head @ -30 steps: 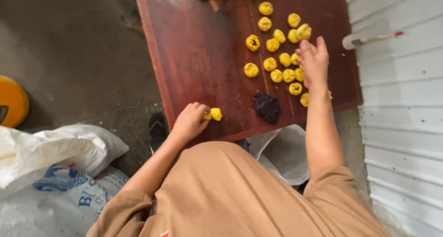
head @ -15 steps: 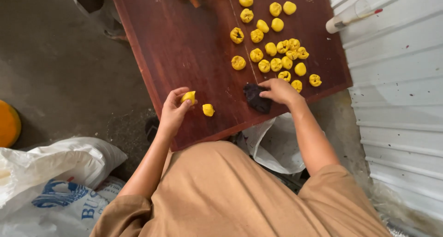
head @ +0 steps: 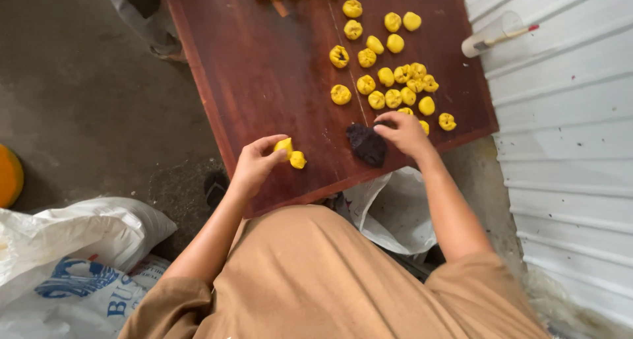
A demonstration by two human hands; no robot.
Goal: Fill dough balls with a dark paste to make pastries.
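Head: left hand [head: 254, 164] (near board edge [head: 290, 197])

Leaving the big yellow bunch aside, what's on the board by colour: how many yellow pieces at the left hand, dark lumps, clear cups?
Yellow pieces at the left hand: 2, a held piece and a loose piece beside it
Dark lump, touched by the right hand: 1
Clear cup with a stick, far right edge: 1
Total: 4

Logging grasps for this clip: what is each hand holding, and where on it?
The left hand pinches a yellow dough piece at its near side, fingertips and thumb. The right hand touches the dark filling lump; a grip cannot be told.
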